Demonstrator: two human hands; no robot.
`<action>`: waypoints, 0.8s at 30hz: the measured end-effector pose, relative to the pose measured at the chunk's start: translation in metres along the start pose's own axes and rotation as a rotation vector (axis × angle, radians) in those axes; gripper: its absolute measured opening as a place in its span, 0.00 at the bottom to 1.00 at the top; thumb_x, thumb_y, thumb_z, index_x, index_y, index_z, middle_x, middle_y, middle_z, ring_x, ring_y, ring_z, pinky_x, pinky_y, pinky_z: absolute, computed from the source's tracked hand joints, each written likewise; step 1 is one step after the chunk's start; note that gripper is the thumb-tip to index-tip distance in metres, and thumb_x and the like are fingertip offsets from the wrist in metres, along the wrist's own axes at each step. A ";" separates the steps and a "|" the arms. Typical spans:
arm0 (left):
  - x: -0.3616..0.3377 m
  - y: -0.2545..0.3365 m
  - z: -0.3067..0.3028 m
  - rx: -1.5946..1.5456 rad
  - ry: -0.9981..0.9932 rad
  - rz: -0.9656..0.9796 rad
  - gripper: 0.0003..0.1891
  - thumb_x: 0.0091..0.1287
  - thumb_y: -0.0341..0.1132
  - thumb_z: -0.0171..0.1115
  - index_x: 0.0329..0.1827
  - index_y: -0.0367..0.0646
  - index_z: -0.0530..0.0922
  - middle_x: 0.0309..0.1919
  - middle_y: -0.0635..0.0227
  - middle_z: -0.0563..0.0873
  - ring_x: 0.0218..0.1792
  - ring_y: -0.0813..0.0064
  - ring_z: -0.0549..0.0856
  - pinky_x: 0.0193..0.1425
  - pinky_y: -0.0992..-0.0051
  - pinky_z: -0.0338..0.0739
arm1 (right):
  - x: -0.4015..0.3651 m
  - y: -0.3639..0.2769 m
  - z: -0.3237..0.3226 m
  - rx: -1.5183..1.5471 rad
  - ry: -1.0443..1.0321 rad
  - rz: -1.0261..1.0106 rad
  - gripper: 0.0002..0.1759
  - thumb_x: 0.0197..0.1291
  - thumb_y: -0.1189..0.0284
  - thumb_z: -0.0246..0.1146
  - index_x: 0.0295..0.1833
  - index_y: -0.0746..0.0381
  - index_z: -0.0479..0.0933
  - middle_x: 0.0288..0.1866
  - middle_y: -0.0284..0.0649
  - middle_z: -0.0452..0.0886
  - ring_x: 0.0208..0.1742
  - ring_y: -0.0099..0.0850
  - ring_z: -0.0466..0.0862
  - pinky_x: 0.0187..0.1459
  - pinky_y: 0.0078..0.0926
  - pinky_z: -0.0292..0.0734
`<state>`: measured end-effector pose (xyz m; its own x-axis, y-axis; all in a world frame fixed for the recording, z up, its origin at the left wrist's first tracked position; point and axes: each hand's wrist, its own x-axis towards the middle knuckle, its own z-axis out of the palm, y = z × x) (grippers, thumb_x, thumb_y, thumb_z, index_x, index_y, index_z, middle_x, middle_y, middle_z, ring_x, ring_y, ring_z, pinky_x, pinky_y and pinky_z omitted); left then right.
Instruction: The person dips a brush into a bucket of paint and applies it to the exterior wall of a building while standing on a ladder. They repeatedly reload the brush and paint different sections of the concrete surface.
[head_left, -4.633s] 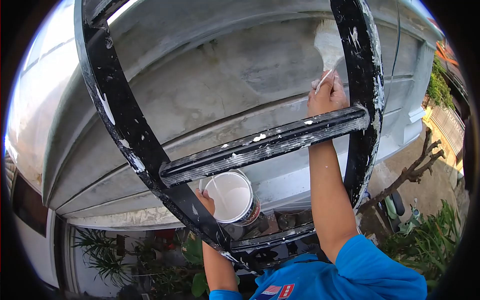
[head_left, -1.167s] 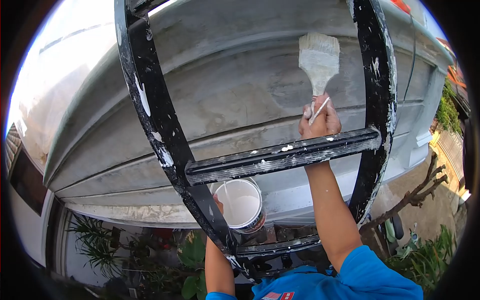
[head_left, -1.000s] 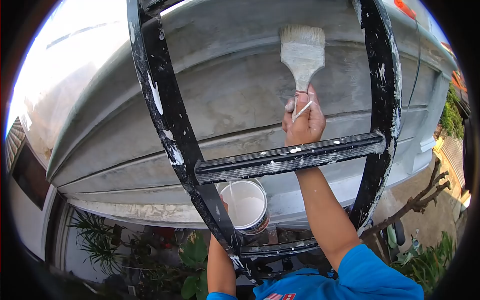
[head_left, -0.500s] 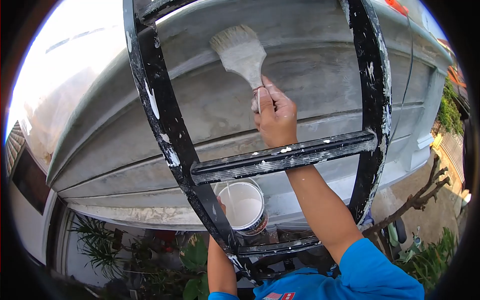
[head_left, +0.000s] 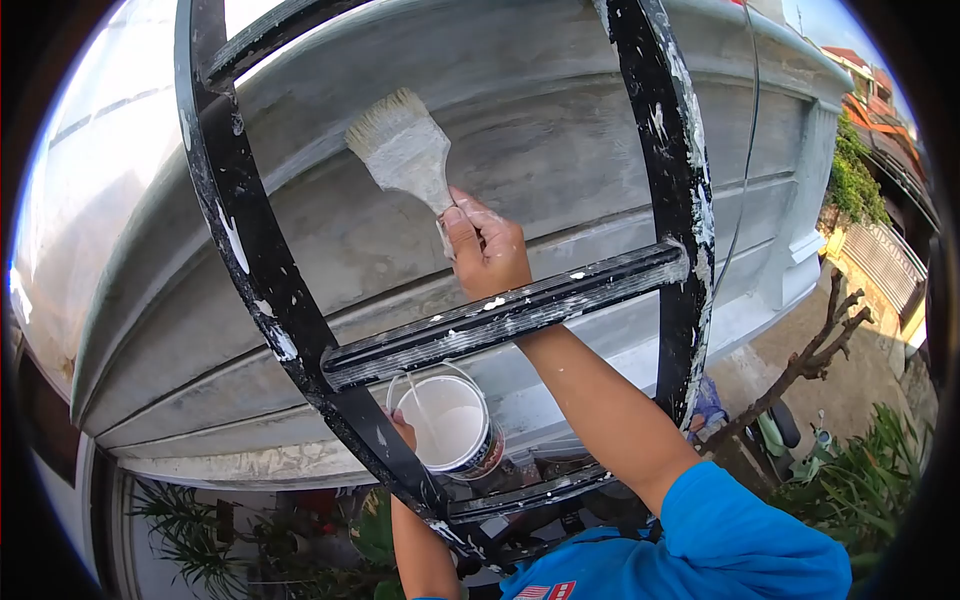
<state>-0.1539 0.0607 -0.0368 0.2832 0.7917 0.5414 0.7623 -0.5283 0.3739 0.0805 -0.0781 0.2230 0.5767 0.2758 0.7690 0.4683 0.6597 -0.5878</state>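
My right hand (head_left: 488,246) is closed round the handle of a wide, paint-caked paintbrush (head_left: 408,155), reaching past the ladder rung. Its pale bristles point up and left against the grey moulded wall (head_left: 560,160). Below the rung is a white paint bucket (head_left: 478,440) with pale paint inside, its wire handle raised and a thin stick leaning in it. At the bucket's left side my left hand (head_left: 403,430) grips near the rim, mostly hidden behind the ladder rail.
A black, paint-spattered ladder (head_left: 510,312) stands between me and the wall. A thin cable (head_left: 750,130) hangs down at the right. Below are leafy plants (head_left: 190,525), a bare cut branch (head_left: 810,365) and a parked motorbike (head_left: 775,435).
The view has shifted, so the ladder and bucket appear farther left. My right hand has brought the brush a little lower on the wall. My left hand stays by the bucket.
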 end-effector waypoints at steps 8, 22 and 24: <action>-0.001 -0.005 0.005 -0.012 -0.011 0.004 0.10 0.67 0.35 0.51 0.38 0.35 0.73 0.23 0.44 0.80 0.27 0.43 0.81 0.28 0.55 0.72 | 0.042 -0.026 -0.079 0.619 0.550 0.214 0.10 0.70 0.65 0.52 0.45 0.62 0.70 0.24 0.32 0.69 0.15 0.15 0.60 0.15 0.15 0.50; 0.003 0.011 -0.009 0.071 -0.125 -0.120 0.07 0.64 0.34 0.56 0.36 0.38 0.74 0.28 0.52 0.79 0.30 0.50 0.80 0.35 0.58 0.71 | 0.032 -0.032 -0.065 0.446 0.258 0.255 0.13 0.71 0.66 0.51 0.47 0.65 0.71 0.24 0.32 0.70 0.15 0.13 0.60 0.14 0.12 0.50; 0.002 0.011 -0.011 0.043 -0.118 -0.121 0.07 0.64 0.34 0.55 0.37 0.38 0.74 0.28 0.52 0.79 0.29 0.50 0.79 0.35 0.58 0.71 | 0.034 -0.030 -0.071 0.480 0.403 0.223 0.12 0.71 0.65 0.50 0.44 0.64 0.70 0.25 0.33 0.70 0.15 0.14 0.59 0.15 0.13 0.49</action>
<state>-0.1511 0.0527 -0.0234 0.2526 0.8805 0.4011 0.8185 -0.4155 0.3966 0.1337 -0.1378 0.2490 0.8740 0.2201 0.4332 0.0127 0.8809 -0.4731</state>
